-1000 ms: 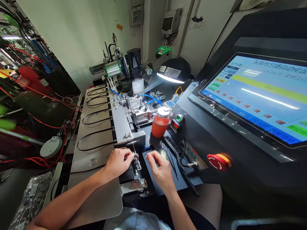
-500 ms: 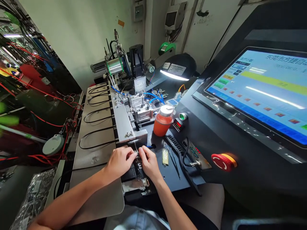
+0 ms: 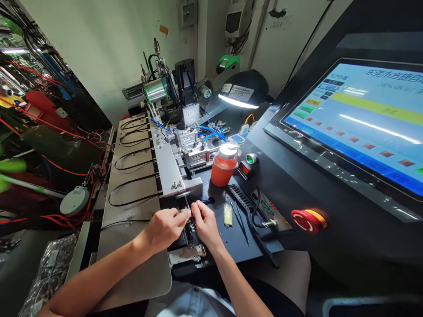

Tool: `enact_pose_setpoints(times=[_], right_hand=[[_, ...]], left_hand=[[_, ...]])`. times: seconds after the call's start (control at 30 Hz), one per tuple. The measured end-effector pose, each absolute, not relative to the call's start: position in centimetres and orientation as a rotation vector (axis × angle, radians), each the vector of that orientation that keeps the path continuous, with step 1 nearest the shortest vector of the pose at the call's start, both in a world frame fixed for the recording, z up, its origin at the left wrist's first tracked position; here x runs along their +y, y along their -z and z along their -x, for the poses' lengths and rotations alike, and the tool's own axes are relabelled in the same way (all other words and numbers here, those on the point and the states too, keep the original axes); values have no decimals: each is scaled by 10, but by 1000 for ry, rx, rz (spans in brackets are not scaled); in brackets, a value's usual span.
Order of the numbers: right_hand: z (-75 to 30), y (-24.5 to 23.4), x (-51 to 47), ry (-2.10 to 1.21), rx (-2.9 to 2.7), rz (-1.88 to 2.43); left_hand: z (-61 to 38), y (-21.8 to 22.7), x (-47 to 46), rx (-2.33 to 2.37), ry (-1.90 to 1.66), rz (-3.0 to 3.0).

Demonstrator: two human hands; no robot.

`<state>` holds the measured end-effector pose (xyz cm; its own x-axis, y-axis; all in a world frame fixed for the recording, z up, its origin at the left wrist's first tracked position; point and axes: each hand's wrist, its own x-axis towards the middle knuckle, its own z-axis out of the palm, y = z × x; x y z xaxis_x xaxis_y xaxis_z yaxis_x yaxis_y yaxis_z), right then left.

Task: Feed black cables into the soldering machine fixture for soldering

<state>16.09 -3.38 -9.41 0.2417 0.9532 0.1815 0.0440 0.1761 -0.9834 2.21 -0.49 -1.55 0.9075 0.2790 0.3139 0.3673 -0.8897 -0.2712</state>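
Together, the person's two bare hands work at the middle of the bench. The left hand (image 3: 163, 229) closes thumb and fingers around what looks like the end of a thin black cable (image 3: 125, 221), which runs in from nine o'clock across a brushed-steel tray (image 3: 132, 246). The right hand (image 3: 206, 224) pinches its fingertips (image 3: 197, 209) shut just beside the left, though anything between them is too small to tell. Both hands sit directly above a small metal clamp fixture (image 3: 191, 233), nearly touching it.

Four more black cable loops (image 3: 132, 193) lie coiled on the tray at eleven o'clock. At one o'clock stands one orange-filled jar (image 3: 224, 166) with a white lid; one pair of slim black tweezers (image 3: 239, 225) lies at three o'clock on a black bench top (image 3: 218, 251). Farther out at three o'clock is one red emergency-stop button (image 3: 306, 221). One silver solder spool (image 3: 154, 90) sits on the machine at twelve o'clock, and one large touchscreen (image 3: 353, 123) glows at two o'clock.
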Motion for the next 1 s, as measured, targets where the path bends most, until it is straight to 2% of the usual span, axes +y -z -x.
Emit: enact_pose_setpoints(times=[0.27, 0.43, 0.53, 0.73, 1.0], right_hand=[[-163, 99, -31, -857, -1167, 1215], [-186, 95, -38, -708, -1265, 1296], [-192, 89, -46, -591, -1405, 1295], [-184, 84, -53, -316, -1625, 1301], [-198, 77, -62, -208, -1282, 1335]], left_hand=[[-24, 20, -5, -525, 294, 2745], [-6, 14, -1, -1080, 290, 2984], [1, 8, 1, -1333, 80, 2987], [-4, 4, 0, -1355, -160, 2939], [-2, 5, 2, -1363, -175, 2958]])
